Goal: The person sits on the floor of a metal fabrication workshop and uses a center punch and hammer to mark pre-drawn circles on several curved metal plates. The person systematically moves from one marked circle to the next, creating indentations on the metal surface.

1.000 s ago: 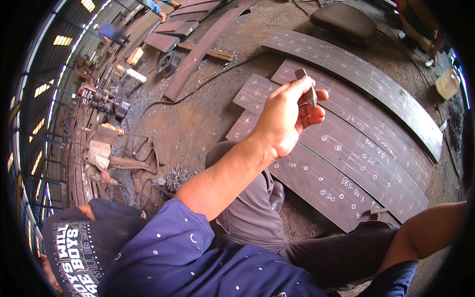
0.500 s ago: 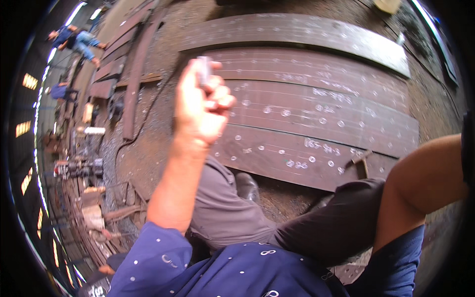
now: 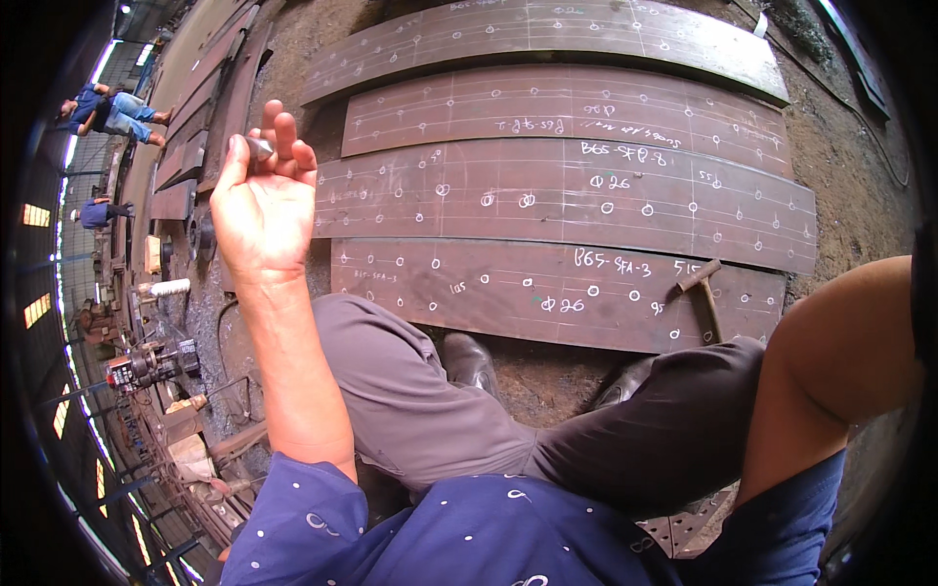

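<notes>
1. Far left, a co-worker in a blue top and blue jeans [image 3: 125, 117] is near some dark metal strips [image 3: 174, 197].
2. Next, the left hand [image 3: 264, 210], palm showing, pinches a small metal piece [image 3: 261, 148] between thumb and fingers, the other fingers loosely curled.
3. Four flat steel plates [image 3: 469, 317] with white circles and lines lie in rows on the ground [image 3: 547, 376].
4. A hammer [image 3: 700, 277] lies on the nearest plate, toward its right end, handle toward the right knee [image 3: 728, 366].
5. At far right is the bent right arm [image 3: 831, 342]; its hand is out of view, so I cannot tell its state.
</notes>
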Available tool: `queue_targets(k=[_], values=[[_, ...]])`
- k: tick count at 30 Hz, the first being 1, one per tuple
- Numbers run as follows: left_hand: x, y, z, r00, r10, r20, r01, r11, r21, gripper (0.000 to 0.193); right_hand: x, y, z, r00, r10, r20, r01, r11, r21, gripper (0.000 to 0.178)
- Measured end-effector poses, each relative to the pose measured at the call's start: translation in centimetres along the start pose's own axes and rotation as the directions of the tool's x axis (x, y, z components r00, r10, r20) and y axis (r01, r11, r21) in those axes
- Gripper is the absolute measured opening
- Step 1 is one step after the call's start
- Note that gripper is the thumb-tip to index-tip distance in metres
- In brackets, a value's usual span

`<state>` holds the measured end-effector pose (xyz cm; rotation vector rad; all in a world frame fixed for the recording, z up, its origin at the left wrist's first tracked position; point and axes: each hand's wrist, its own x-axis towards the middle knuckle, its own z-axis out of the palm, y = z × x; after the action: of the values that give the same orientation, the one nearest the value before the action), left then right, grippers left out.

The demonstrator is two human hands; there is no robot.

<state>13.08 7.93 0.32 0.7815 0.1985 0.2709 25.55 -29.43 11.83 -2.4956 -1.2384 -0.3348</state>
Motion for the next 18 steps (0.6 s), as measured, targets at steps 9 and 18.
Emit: queue_targets(k=[9, 18], values=[[-0.5, -1.9, 4.0, 0.974, -0.095, 0.205, 0.100, 0.995, -0.011, 0.038, -9.9, 6.6, 0.4, 0.934, 0.343, -0.103, -0.334, 0.938, 0.094, 0.022], [-2.4, -3.2, 6.1, 0.942, -0.210, 0.263, 0.168, 0.971, 0.172, 0.045, -39.6, 3.3, 22.6, 0.545, 0.828, 0.134, -0.825, 0.557, -0.089, 0.035]])
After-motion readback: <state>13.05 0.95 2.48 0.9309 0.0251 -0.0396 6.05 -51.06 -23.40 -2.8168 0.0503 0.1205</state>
